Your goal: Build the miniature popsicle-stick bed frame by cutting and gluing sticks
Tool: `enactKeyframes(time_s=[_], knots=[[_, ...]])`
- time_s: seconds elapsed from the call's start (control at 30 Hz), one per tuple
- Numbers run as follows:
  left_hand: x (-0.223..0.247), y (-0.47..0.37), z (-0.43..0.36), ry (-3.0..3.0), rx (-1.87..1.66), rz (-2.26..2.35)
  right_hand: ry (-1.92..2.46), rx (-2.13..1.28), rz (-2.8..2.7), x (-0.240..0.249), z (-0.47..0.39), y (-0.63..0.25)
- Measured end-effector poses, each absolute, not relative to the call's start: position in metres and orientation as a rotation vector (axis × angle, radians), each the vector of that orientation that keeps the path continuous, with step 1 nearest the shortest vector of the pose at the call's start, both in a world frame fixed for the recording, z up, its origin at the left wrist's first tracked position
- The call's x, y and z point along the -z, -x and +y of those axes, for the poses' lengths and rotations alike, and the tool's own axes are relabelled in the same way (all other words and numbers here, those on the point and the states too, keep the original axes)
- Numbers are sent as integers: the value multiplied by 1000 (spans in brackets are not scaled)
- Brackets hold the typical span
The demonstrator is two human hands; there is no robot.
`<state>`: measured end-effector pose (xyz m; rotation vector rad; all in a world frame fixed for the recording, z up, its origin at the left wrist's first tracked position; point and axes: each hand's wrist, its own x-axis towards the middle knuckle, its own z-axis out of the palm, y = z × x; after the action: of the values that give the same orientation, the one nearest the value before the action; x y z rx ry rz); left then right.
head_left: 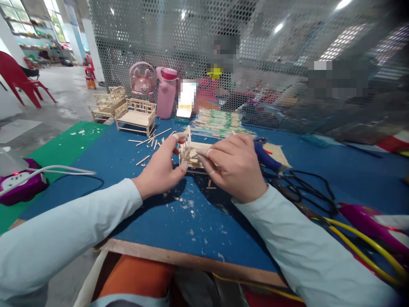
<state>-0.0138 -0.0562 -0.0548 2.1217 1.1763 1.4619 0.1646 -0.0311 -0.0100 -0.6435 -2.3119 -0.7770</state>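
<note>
A small frame of pale wooden sticks [198,161] stands on the blue table between my hands. My left hand [164,164] is at its left end, thumb and fingers on either side of the upright end part. Over its right side, my right hand [234,164] pinches a thin wooden stick [201,154], whose tip reaches into the frame. The fingers of my right hand hide part of the frame. Loose cut sticks [153,137] lie to the left, beyond my left hand.
Two finished-looking stick benches [136,116], a pink bottle [166,94], a phone [187,100] and bundled sticks [217,120] stand or lie at the back. To the right are a blue glue gun [268,157], pliers, black cable and a purple power strip [367,215].
</note>
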Motion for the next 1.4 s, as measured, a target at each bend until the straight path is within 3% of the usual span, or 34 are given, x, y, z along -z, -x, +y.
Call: enactKeyframes(time_s=[0.8,1.07,1.4], knots=[[56,13,-57,-2112,-1417,1178,808,301,-2195,12,-23,-162],[39,13,-44,-2256,-1442,1081,819,-98,-2308,-3,-22,-162],[42,10,-41,-2101,-1446,1068,830,63,-2393,-9,-19,-159]])
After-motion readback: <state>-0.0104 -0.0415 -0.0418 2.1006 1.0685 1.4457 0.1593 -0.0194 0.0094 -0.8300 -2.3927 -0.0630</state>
